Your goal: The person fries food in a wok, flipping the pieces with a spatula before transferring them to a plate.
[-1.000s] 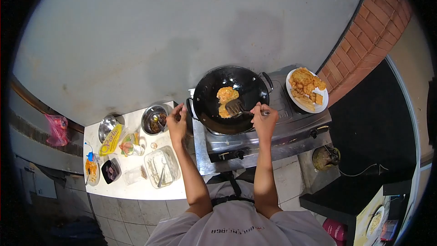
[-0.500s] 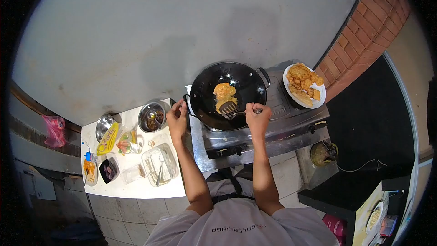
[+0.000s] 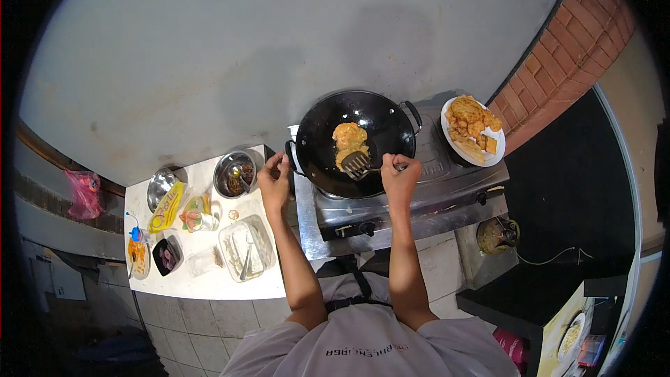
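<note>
A black wok [image 3: 321, 167] sits on the stove with a shallow layer of shiny oil in it. In its middle lies a golden, battered piece of frying food [image 3: 349, 135]. My right hand [image 3: 400, 174] is closed round the handle of a slotted spatula [image 3: 358, 165], whose dark head rests against the lower edge of the food. At the wok's left side, my left hand [image 3: 274, 176] has its fingers pinched on the loop handle [image 3: 290, 156]; the exact grip is partly hidden.
A white plate of fried pieces [image 3: 474, 129] stands on the stove's [image 3: 419, 202] right side. On the white table [image 3: 202, 290] at left are metal bowls [image 3: 234, 174], a yellow packet [image 3: 167, 207], a clear container with white batter and a spoon [image 3: 246, 248], and a black bowl [image 3: 167, 259]. A gas cylinder [image 3: 497, 235] stands below right.
The spatula head has shifted slightly up against the food, and the food sits a little differently in the wok. The whole view has moved slightly. Both hands keep their holds.
</note>
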A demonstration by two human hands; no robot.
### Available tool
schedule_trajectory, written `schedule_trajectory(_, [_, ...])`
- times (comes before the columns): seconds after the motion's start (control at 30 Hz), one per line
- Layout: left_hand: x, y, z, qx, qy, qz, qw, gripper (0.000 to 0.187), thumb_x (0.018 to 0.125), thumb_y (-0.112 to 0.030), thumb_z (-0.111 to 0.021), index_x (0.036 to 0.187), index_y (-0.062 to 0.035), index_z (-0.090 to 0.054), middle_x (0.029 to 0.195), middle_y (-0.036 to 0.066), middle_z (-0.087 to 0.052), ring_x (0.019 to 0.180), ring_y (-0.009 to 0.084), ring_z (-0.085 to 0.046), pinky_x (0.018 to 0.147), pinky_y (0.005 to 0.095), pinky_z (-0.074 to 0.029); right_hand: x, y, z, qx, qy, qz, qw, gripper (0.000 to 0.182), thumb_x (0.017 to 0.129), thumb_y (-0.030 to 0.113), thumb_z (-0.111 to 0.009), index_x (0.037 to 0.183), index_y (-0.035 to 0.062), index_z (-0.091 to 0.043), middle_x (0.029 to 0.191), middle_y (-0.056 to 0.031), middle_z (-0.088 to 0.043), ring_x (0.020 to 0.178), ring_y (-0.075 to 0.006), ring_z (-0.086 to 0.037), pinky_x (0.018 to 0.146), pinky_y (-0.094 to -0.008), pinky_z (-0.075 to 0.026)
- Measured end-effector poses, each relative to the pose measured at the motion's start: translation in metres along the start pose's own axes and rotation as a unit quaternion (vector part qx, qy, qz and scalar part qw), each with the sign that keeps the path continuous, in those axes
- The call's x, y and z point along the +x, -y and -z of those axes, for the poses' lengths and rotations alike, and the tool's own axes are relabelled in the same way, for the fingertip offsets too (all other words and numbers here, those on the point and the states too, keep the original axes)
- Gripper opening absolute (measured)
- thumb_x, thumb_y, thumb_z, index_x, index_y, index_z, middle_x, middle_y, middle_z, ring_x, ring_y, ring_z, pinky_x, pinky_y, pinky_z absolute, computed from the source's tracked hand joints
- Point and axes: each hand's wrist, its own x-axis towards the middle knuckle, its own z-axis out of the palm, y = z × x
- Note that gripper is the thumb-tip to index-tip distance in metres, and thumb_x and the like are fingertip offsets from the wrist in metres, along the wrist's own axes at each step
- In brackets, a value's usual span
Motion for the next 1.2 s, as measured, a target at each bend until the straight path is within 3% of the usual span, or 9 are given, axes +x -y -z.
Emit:
schedule_trajectory(0.07, [0.006, 0.015, -0.002, -0.001, -0.029, -0.066, 0.997, 0.032, 0.085, -0.018, -0.062, 0.107, 0.0049, -0.061, 0.065, -0.003, -0.05, 0.056, 0.0031, -0.04, 0.049, 0.0186, -0.034, -0.001, 0.011, 0.0, -0.009, -0.01, -0.001, 1.0, 0.025, 0.067, 0.004, -0.052, 0.048, -0.0049, -0.039, 0.043, -0.0099, -0.029, 0.043, -0.0128, -0.028, 0.045, -0.0345, -0.03])
schedule_trajectory(0.47, [0.014, 0.021, -0.004, 0.074, -0.053, -0.025, 0.996, 0.029, 0.081, -0.018, -0.066, 0.099, 0.0049, -0.065, 0.065, 0.002, -0.057, 0.058, 0.0078, -0.048, 0.059, 0.0236, -0.043, 0.003, 0.019, -0.003, -0.055, -0.01, 0.002, 0.998, 0.025, 0.067, 0.006, -0.053, 0.049, -0.0066, -0.042, 0.042, -0.013, -0.035, 0.04, -0.0163, -0.031, 0.045, -0.0351, -0.031])
schedule_trajectory(0.67, [0.015, 0.017, -0.006, 0.107, -0.069, -0.017, 0.992, 0.026, 0.079, -0.02, -0.067, 0.091, 0.0024, -0.067, 0.061, 0.006, -0.059, 0.057, 0.0105, -0.054, 0.059, 0.0269, -0.045, 0.004, 0.01, -0.003, -0.035, -0.017, 0.0, 0.999, 0.026, 0.067, 0.006, -0.054, 0.048, -0.0063, -0.041, 0.042, -0.0133, -0.035, 0.04, -0.0164, -0.032, 0.045, -0.0348, -0.031])
schedule_trajectory(1.0, [0.023, 0.023, -0.004, 0.118, -0.071, -0.04, 0.99, 0.021, 0.076, -0.017, -0.07, 0.084, 0.0024, -0.068, 0.059, 0.006, -0.058, 0.055, 0.0106, -0.052, 0.057, 0.0266, -0.044, 0.001, 0.005, 0.0, -0.049, -0.022, -0.016, 0.998, 0.028, 0.068, 0.009, -0.055, 0.049, -0.0061, -0.042, 0.043, -0.0141, -0.035, 0.041, -0.0191, -0.032, 0.047, -0.0363, -0.033])
schedule_trajectory(1.2, [0.03, 0.033, 0.003, 0.105, -0.063, -0.031, 0.992, 0.02, 0.075, -0.016, -0.071, 0.084, 0.001, -0.069, 0.058, 0.002, -0.054, 0.055, 0.009, -0.049, 0.055, 0.026, -0.043, 0.002, -0.002, -0.005, -0.052, -0.035, -0.016, 0.998, 0.027, 0.068, 0.011, -0.057, 0.051, -0.0065, -0.044, 0.047, -0.0174, -0.043, 0.043, -0.0284, -0.043, 0.051, -0.0396, -0.037])
